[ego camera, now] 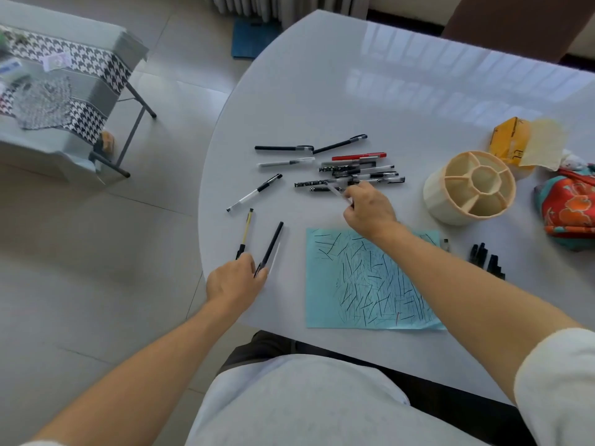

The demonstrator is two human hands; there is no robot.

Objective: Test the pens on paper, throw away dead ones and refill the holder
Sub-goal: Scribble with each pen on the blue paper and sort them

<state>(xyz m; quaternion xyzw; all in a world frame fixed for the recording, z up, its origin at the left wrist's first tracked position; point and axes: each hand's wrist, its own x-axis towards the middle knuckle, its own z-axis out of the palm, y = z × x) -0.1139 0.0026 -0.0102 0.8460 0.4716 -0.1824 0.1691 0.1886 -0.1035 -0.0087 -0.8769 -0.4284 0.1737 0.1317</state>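
Now: left hand [232, 278] grips a dark pen [269, 248] left of the scribbled blue paper [370, 284]; right hand [367, 206] pinches a clear pen [336, 191] above it, at the pen pile [354, 173]. Holder [470, 188] up-right of paper.

A white glossy surface [322, 75] carries a yellow box [508, 140] at its right edge, with a red and teal floral cloth [570, 207] just beside it. On the tiled floor [96, 252], far left, stands a folding table [64, 101] under a houndstooth cloth [96, 62]. A blue mat [251, 40] lies beyond.
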